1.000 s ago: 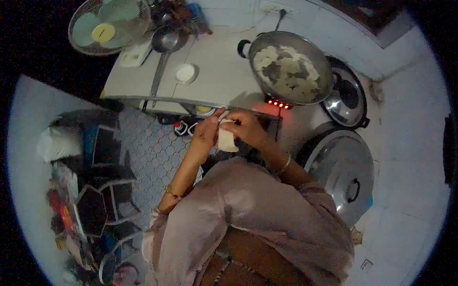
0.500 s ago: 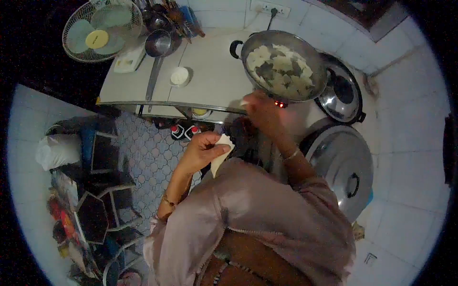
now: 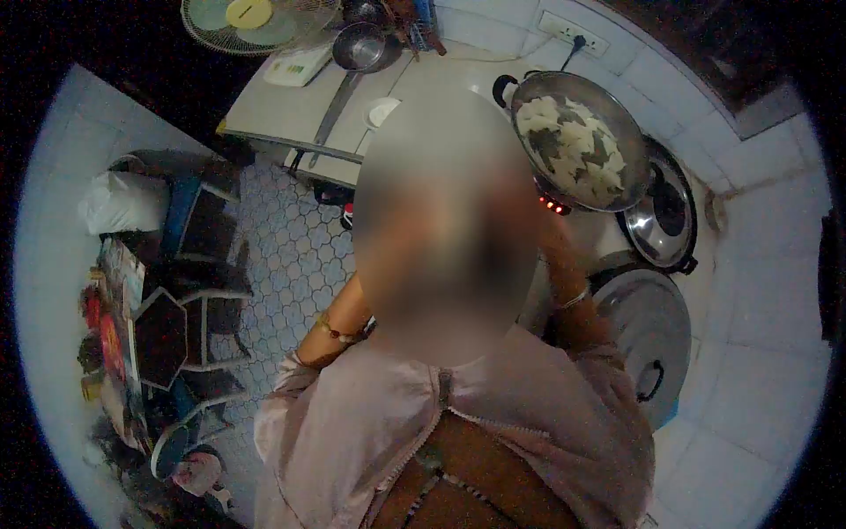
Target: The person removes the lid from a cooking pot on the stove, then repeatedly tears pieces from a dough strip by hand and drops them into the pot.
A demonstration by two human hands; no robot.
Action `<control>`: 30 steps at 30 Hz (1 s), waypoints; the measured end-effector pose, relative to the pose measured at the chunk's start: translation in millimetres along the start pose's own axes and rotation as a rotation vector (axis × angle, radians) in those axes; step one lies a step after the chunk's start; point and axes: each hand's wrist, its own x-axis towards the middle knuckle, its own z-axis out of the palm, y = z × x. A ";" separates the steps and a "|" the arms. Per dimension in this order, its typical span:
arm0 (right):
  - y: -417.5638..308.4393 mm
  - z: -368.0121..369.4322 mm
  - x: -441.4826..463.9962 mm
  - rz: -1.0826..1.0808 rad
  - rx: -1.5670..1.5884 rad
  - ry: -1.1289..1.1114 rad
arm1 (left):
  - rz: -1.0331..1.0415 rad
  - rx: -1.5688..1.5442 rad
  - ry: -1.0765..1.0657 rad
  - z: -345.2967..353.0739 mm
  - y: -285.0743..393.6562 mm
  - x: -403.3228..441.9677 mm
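A large blurred patch covers the centre of the head view. Inside it, my left hand (image 3: 408, 225) is a brown smear on the left, and my right hand (image 3: 518, 204) is another on the right, just below and left of the wok (image 3: 620, 122). A pale smear lies between the hands, too blurred to make out. The fingers of both hands are hidden. Torn pale pieces (image 3: 577, 145) lie in the wok, which stands over glowing red lights (image 3: 553, 205). A small round white dish (image 3: 382, 112) sits on the counter, partly at the blur's edge.
A long-handled pan (image 3: 359, 47) and a white scale (image 3: 298, 65) lie on the counter (image 3: 264, 106), near a fan (image 3: 300, 22). At the right are a glass lid (image 3: 659, 220) and a big metal lid (image 3: 648, 322). A socket (image 3: 575, 33) is on the wall.
The view has shifted, so the counter and wok sit further right. My left hand held a pale flat piece in plain sight earlier; now blur covers both hands. My right hand was beside the wok.
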 end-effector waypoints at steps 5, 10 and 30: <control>-41.7 56.2 2.7 0.443 0.918 -0.158 | -0.080 0.002 -0.083 -0.9 28.1 -2.2; -43.7 61.9 6.2 0.515 0.979 0.005 | -0.048 -0.237 0.037 -2.8 11.3 -14.0; -42.2 45.6 11.4 0.436 0.181 0.405 | -0.250 0.076 -0.077 -1.7 -1.5 -27.6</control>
